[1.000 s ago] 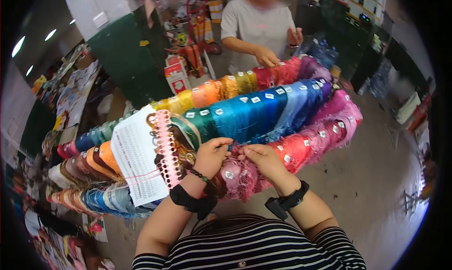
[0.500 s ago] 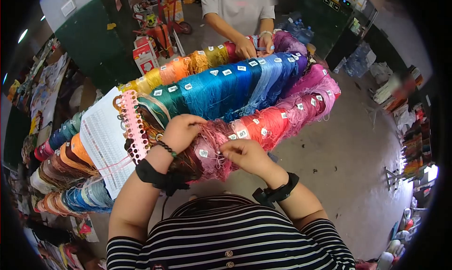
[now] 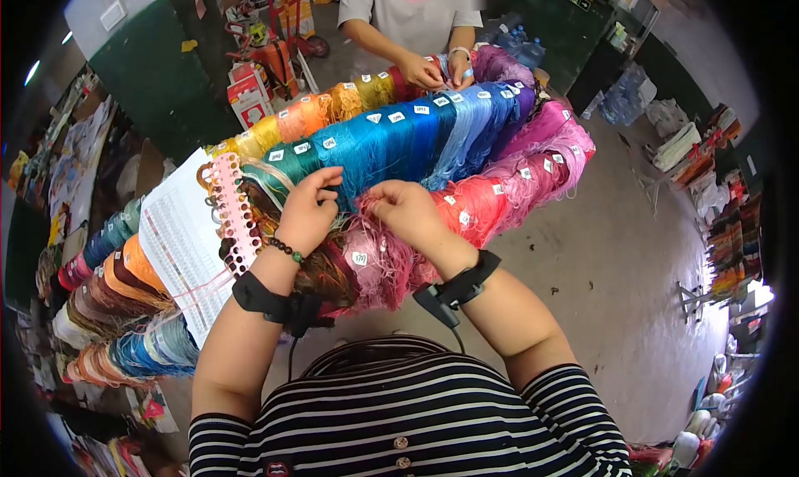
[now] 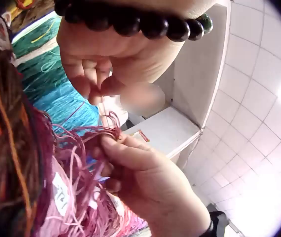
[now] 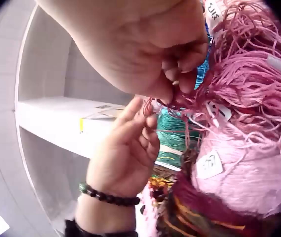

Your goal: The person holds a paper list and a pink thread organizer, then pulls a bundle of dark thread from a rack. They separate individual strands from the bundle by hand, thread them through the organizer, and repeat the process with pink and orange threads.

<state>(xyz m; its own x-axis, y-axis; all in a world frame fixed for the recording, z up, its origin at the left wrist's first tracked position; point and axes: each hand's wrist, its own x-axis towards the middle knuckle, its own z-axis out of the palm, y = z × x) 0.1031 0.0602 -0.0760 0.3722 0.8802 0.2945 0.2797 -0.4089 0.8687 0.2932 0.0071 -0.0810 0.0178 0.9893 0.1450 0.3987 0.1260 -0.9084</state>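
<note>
- The pink strands (image 3: pixel 359 201) sit on the near side, just above the pink skein (image 3: pixel 379 265), pinched tight between your left hand (image 3: pixel 308 215) and right hand (image 3: pixel 408 212)
- Tug hard and neighbouring strands could drag out and knot
- A snag may rip off a paper label (image 3: pixel 359 259) or ruffle the teal skeins (image 3: pixel 366 152) just beyond

Head camera sits high, looking steeply down over the chest (image 3: pixel 416 431) at the left hand (image 3: pixel 306 212), right hand (image 3: pixel 408 212) and threads (image 3: pixel 379 260), floor (image 3: pixel 632 252) beyond. Each wrist camera sits tight under its own wrist, tilted up past the fingers (image 4: pixel 85 74) toward white ceiling tiles (image 4: pixel 259 98). All three views share both hands meeting at the threads.
</note>
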